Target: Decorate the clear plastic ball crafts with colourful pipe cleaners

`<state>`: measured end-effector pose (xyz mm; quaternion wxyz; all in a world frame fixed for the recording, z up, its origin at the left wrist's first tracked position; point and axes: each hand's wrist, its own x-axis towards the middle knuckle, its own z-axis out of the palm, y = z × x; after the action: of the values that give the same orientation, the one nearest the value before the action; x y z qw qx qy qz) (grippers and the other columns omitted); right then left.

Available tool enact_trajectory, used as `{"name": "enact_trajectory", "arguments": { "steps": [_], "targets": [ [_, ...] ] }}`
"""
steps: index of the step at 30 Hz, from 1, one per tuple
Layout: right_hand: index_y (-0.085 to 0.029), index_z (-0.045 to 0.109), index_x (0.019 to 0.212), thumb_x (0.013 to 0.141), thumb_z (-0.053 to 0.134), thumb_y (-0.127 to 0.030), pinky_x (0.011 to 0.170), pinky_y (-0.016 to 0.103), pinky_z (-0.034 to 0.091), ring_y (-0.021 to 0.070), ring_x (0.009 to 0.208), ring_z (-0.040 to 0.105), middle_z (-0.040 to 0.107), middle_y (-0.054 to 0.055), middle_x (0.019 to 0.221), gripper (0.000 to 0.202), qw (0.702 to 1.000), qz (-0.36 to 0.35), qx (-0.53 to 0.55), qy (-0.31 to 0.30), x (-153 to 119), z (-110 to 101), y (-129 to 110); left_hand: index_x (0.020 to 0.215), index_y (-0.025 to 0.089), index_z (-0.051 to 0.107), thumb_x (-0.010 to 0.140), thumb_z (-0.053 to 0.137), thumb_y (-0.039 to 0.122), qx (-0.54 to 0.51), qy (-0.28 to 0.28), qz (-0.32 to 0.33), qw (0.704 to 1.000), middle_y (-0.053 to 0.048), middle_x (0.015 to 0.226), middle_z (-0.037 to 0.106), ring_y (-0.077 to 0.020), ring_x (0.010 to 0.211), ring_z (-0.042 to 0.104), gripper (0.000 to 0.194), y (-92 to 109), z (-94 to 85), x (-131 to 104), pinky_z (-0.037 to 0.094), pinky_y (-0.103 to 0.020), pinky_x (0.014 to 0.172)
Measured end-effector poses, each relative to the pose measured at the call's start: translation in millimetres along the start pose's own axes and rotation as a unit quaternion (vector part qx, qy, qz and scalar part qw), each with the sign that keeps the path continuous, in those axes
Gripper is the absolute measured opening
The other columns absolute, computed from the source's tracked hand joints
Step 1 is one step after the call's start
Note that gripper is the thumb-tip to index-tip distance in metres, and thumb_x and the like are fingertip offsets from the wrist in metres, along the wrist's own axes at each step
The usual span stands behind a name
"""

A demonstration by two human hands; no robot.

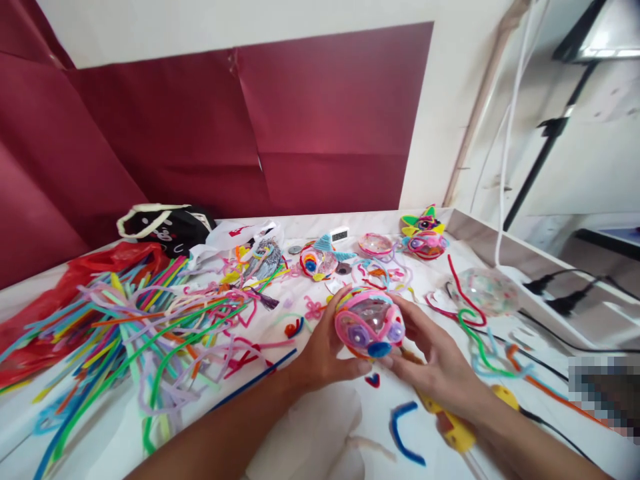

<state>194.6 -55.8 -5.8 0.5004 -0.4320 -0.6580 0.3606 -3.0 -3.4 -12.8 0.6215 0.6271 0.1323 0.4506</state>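
Between my two hands is a clear plastic ball [374,321] trimmed with pipe cleaners in pink, yellow and orange. Two purple coils with pearl-like centres and a blue oval sit on its near side. My left hand [325,347] grips it from the left, thumb below. From the right, my right hand [435,357] closes round it with the thumb near the blue oval. A small red and blue heart shape [373,380] lies on the table just below the ball. Under my right wrist is a yellow glue gun [457,430], partly hidden. A bent blue pipe cleaner [400,433] rests beside it.
Many loose pipe cleaners [145,333] spread over the left, beside a red plastic bag [75,287]. Behind stand a fish-like decorated ball [317,261], a small digital clock [340,235] and another decorated ball [425,243]. At right are a clear ball [487,291] and black plugs [560,303].
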Motion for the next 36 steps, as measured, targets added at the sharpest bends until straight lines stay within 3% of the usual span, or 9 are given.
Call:
{"name": "enact_trajectory", "arguments": {
  "steps": [4, 10, 17, 23, 31, 36],
  "targets": [
    [-0.033, 0.041, 0.14, 0.078, 0.077, -0.036, 0.092, 0.034, 0.055, 0.0223, 0.113, 0.06, 0.053, 0.008, 0.137, 0.072, 0.996, 0.054, 0.069, 0.006, 0, 2, -4, 0.145, 0.036, 0.036, 0.07, 0.081, 0.023, -0.016, -0.007, -0.002, 1.0, -0.011, 0.15, 0.042, -0.0331, 0.139, 0.041, 0.089, 0, -2.8, -2, 0.037, -0.048, 0.111],
    [-0.032, 0.043, 0.138, 0.079, 0.077, -0.038, 0.089, 0.033, 0.057, 0.0233, 0.112, 0.062, 0.056, 0.008, 0.135, 0.068, 0.99, 0.084, 0.111, 0.037, -3, 7, -4, 0.147, 0.04, 0.032, 0.075, 0.078, 0.02, -0.046, -0.017, -0.036, 0.998, -0.008, 0.152, 0.041, -0.0313, 0.141, 0.037, 0.088, 0, -6.2, -5, 0.036, -0.044, 0.112],
    [-0.03, 0.046, 0.136, 0.08, 0.075, -0.044, 0.099, 0.035, 0.053, 0.0273, 0.13, 0.05, 0.052, 0.008, 0.142, 0.064, 0.975, 0.151, 0.148, 0.072, -12, 14, -12, 0.146, 0.043, 0.031, 0.073, 0.079, 0.018, -0.077, -0.001, -0.053, 0.996, -0.006, 0.154, 0.038, -0.0293, 0.14, 0.039, 0.091, -6, -3.0, -8, 0.037, -0.043, 0.112],
    [-0.026, 0.04, 0.142, 0.082, 0.073, -0.042, 0.095, 0.035, 0.056, 0.031, 0.125, 0.054, 0.051, 0.011, 0.143, 0.07, 0.989, 0.134, 0.064, 0.012, -15, 6, 2, 0.148, 0.038, 0.027, 0.069, 0.081, 0.012, -0.053, 0.004, -0.043, 0.998, -0.01, 0.153, 0.04, -0.0312, 0.137, 0.044, 0.1, -7, 0.0, -11, 0.037, -0.046, 0.112],
    [-0.031, 0.051, 0.129, 0.078, 0.075, -0.038, 0.092, 0.024, 0.054, 0.0244, 0.115, 0.062, 0.06, 0.004, 0.133, 0.058, 0.997, 0.061, 0.0, 0.037, -12, 12, 0, 0.149, 0.033, 0.024, 0.061, 0.083, 0.004, 0.006, 0.016, -0.042, 0.999, -0.014, 0.151, 0.04, -0.0337, 0.135, 0.045, 0.11, -11, 4.0, -16, 0.037, -0.05, 0.111],
    [-0.035, 0.053, 0.131, 0.072, 0.08, -0.038, 0.082, 0.025, 0.059, 0.0261, 0.107, 0.067, 0.064, 0.003, 0.128, 0.065, 0.996, 0.078, 0.011, 0.032, -14, 5, 8, 0.149, 0.032, 0.026, 0.056, 0.087, 0.007, 0.023, 0.024, -0.06, 0.998, -0.016, 0.152, 0.038, -0.036, 0.136, 0.044, 0.114, -9, 4.0, -12, 0.037, -0.052, 0.111]
  ]
}}
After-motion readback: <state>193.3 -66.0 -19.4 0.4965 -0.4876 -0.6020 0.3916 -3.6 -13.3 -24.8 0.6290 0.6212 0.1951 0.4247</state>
